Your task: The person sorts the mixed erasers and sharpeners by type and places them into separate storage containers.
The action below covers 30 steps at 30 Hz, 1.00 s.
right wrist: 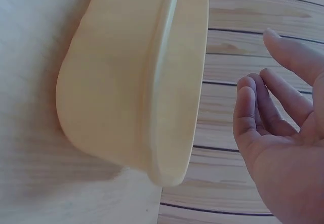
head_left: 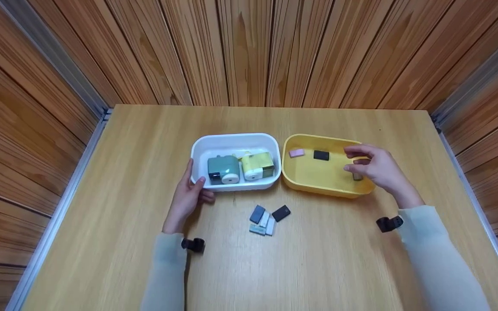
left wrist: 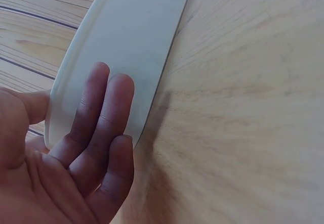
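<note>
My left hand [head_left: 186, 196] holds the near left corner of a white plastic bin [head_left: 236, 139]. Its thumb lies over the rim, and in the left wrist view fingers [left wrist: 117, 102] rest against the outer wall. Inside sit a green boxy item [head_left: 223, 166] and a pale yellow one [head_left: 257, 162], each with a white round part. Over the right end of a yellow bin [head_left: 318, 183] hovers my right hand [head_left: 376, 166], fingers loosely bent, nothing between them. That bin contains a pink block [head_left: 296, 153], a black block [head_left: 321, 155] and a brownish block [head_left: 357, 176], partly hidden.
On the table in front of the bins lies a loose cluster of small flat blocks, including a black one [head_left: 281, 213], a dark blue one [head_left: 257, 214] and several paler ones. Wood-patterned panels [head_left: 249, 52] stand behind the table and at both sides.
</note>
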Each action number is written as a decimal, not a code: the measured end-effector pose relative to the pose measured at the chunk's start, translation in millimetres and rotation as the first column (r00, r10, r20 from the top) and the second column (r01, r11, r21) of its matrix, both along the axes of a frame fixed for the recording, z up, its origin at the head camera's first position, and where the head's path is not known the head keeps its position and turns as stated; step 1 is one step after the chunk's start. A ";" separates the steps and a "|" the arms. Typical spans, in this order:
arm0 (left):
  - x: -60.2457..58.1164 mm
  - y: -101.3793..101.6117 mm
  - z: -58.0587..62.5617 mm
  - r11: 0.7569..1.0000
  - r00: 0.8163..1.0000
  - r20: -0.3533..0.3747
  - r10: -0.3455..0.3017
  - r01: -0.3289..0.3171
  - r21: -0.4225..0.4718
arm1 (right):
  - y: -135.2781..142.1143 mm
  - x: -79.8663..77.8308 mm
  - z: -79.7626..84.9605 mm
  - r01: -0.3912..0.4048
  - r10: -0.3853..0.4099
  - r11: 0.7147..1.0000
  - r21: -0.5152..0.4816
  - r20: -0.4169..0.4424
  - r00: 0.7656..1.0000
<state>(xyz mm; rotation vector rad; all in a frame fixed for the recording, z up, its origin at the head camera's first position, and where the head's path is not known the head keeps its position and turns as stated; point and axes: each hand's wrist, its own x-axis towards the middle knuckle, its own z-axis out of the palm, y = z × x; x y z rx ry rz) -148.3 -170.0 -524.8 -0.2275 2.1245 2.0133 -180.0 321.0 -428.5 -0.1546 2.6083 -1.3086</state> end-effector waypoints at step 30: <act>-1.2 1.3 0.8 1.000 0.999 0.027 0.017 -0.017 0.015 | -61.1 45.7 -20.0 -0.184 0.138 0.952 -0.243 -0.195 0.971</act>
